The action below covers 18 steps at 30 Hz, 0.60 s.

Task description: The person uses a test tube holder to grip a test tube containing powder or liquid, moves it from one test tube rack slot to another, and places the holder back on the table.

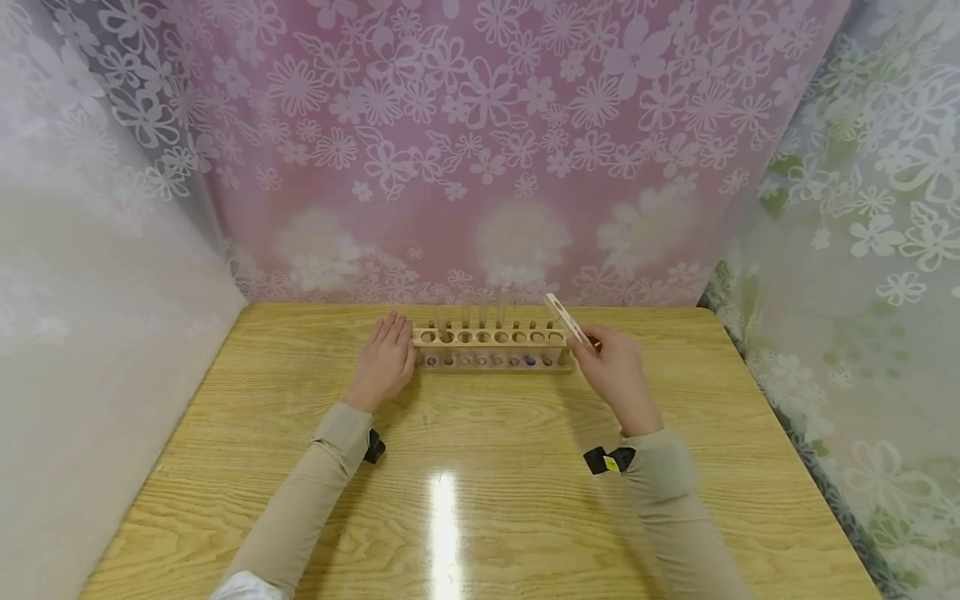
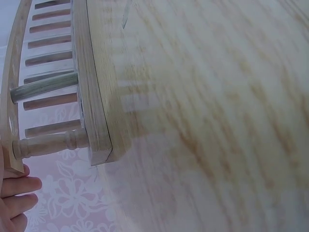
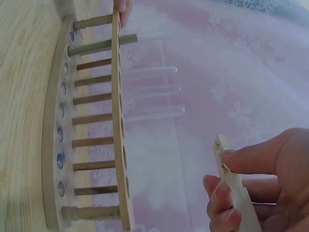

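A wooden test tube rack (image 1: 495, 346) stands toward the table's far side. Several clear test tubes (image 3: 154, 91) rise above its upper board, and a tube with a greenish-grey lower part (image 3: 91, 47) passes through near the left end. My left hand (image 1: 386, 358) rests at the rack's left end with fingers extended, its fingertips (image 2: 21, 186) at the upper board. Just off the right end, my right hand (image 1: 618, 375) grips a wooden test tube clamp (image 1: 567, 319), thumb by its metal spring (image 3: 222, 154). The clamp points up and left, its far end apart from the tubes.
Wooden pegs (image 3: 94, 165) line the rack's back. The wood-grain table (image 1: 495, 433) carries a bright light reflection in front. A pink flowered curtain (image 1: 465, 167) hangs behind, with pale sheets on both sides. A small clear sliver (image 2: 126, 17) lies before the rack.
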Available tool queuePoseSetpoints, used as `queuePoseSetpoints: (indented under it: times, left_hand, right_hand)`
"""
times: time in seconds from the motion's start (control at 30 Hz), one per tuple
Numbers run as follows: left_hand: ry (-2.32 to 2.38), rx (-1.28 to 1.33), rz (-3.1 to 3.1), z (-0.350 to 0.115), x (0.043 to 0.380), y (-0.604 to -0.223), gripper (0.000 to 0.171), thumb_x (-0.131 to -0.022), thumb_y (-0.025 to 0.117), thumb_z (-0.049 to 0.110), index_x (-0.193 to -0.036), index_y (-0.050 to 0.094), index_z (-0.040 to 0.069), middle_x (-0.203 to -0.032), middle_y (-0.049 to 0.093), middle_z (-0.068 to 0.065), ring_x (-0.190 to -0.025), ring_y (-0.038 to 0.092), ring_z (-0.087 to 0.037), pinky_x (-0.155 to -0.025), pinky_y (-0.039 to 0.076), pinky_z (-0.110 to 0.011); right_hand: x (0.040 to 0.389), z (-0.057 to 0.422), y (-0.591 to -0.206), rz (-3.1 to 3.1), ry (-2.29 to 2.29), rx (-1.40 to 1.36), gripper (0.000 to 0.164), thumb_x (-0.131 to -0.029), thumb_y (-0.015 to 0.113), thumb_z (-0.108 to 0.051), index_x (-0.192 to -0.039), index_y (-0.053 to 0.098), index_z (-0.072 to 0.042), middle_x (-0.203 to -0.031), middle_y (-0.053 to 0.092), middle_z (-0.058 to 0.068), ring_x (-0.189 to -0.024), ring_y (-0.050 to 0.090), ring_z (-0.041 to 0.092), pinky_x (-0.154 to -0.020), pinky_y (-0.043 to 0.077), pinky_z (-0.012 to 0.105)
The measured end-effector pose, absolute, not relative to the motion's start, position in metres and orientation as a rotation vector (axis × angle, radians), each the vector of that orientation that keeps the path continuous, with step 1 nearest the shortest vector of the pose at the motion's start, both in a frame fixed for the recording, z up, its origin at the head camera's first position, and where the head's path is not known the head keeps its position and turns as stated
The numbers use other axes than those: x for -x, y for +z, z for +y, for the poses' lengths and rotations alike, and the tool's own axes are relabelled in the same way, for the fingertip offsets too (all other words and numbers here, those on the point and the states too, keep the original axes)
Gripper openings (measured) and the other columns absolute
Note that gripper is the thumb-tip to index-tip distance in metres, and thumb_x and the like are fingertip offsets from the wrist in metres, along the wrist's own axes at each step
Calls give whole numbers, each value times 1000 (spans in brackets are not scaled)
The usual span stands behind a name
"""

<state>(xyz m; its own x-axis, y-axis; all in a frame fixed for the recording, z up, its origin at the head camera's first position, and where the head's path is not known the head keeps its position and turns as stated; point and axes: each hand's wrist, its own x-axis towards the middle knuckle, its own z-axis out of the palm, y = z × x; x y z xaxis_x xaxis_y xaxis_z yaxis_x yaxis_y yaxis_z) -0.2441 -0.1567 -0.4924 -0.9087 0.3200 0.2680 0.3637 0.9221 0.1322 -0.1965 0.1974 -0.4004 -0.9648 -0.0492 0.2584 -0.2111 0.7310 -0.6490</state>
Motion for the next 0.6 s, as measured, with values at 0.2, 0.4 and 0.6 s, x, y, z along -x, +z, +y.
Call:
queuePoseSetpoints:
  times: [0.2,0.4,0.6]
  left_hand:
    - [-255,518,-2796,-156,244,-493,46,-105,38,17,-143,47,-8,-142,51,-24,-139,39,-38,-123,18,-44]
    - [-234,530,-2771,-157,244,-494,45,-105,38,17,-141,49,-8,-137,54,-24,-131,48,-38,-122,21,-45]
    - [-213,539,-2743,-157,246,-497,44,-105,38,17,-140,50,-8,-134,55,-23,-127,49,-38,-121,23,-45]
  right_hand:
    - [200,183,-394,-2718,1107,-264,27,-98,65,-21,-116,71,-1,-81,68,15,-51,50,19,-41,41,30]
    - [203,170,-383,-2714,1137,-296,30,-98,65,-20,-120,69,-1,-83,68,14,-50,54,18,-41,44,32]
    - [209,157,-375,-2712,1128,-346,28,-98,65,-20,-118,70,-2,-88,70,12,-49,49,18,-40,41,30]
